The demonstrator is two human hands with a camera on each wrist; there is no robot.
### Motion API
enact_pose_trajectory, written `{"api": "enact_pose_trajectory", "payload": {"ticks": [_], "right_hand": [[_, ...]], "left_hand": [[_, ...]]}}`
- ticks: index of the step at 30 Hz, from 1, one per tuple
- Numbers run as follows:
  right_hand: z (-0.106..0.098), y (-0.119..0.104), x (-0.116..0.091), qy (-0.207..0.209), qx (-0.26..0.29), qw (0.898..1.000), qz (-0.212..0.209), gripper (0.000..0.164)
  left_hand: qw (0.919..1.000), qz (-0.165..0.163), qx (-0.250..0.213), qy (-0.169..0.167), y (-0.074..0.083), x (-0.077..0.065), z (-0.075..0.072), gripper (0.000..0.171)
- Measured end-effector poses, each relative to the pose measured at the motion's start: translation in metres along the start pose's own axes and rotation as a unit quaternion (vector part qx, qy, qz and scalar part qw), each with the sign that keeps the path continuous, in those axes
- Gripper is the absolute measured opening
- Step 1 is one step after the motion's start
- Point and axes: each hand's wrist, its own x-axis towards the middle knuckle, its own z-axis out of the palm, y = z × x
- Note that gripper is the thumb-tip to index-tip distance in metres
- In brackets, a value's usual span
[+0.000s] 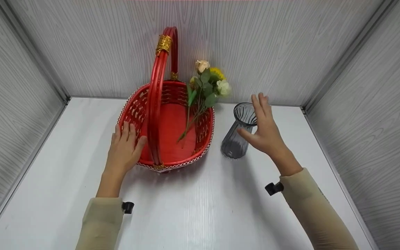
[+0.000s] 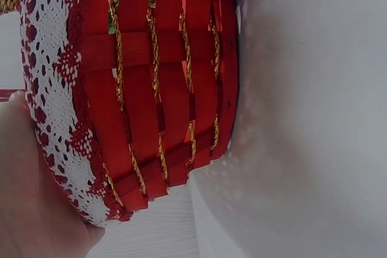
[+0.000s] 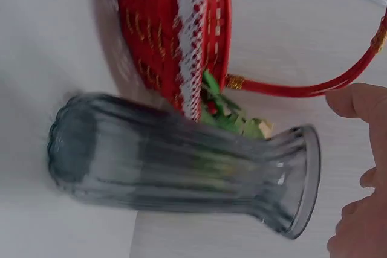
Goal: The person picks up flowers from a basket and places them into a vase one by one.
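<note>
A red woven basket (image 1: 172, 121) with a tall arched handle and white lace trim stands on the table. My left hand (image 1: 123, 149) rests on its left rim, fingers fairly straight; the left wrist view shows that hand (image 2: 36, 191) against the lace edge. Several artificial flowers (image 1: 207, 83), cream, white and yellow on green stems, lean inside the basket, blooms above the back right rim. To the right stands a clear grey ribbed glass vase (image 1: 236, 140). My right hand (image 1: 264, 130) is spread beside its mouth, holding nothing; in the right wrist view a gap separates it from the vase (image 3: 169, 155).
The white tabletop (image 1: 193, 208) carries the basket and vase near its back edge. Grey wood-grain panels (image 1: 273, 45) enclose it at the back and both sides. The basket's handle (image 1: 156, 90) arches high over its middle.
</note>
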Motion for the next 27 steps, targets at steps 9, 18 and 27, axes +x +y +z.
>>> {"api": "enact_pose_trajectory", "payload": {"ticks": [9,18,27], "right_hand": [[0.063,-0.062,0.023,0.181,0.157,0.964,-0.115,0.059],[0.12,-0.065,0.041,0.12,0.386,0.909,0.104,0.048],[0.16,-0.049,0.066,0.051,0.494,0.819,0.288,0.05]], "left_hand": [[0.9994,-0.013,0.032,-0.006,0.001,0.005,0.0,0.077],[0.9985,-0.026,0.047,-0.001,0.003,0.007,0.009,0.08],[0.9978,-0.038,0.054,-0.006,0.005,0.011,0.013,0.084]]}}
